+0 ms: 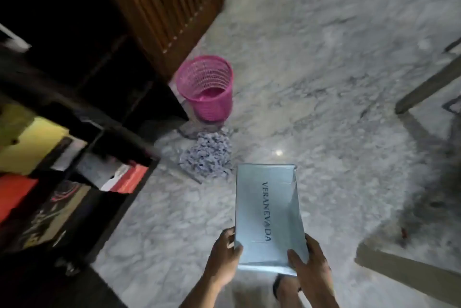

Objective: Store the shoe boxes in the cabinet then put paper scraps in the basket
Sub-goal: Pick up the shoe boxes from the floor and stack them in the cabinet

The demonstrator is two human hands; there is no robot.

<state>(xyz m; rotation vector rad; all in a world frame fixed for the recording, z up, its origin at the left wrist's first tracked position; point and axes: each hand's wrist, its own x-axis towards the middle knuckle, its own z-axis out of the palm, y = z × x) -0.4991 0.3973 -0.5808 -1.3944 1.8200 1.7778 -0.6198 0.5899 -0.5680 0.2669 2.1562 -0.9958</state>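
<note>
Grey rectangular shoe box (267,210) lettered "VERANEVADA", gripped at its near end by left hand (224,255) and right hand (309,262); pink mesh basket (205,88) beyond shredded paper scraps (207,155).

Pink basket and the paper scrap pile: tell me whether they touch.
Cannot tell. In the head view the paper scrap pile lies right at the foot of the pink basket, but blur and shadow hide any contact or gap.

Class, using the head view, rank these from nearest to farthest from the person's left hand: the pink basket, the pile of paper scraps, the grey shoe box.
1. The grey shoe box: held in the left hand, at its near left edge.
2. The pile of paper scraps: on the floor ahead, beyond the box's far end.
3. The pink basket: farthest, beyond the scraps, beside the cabinet.
</note>
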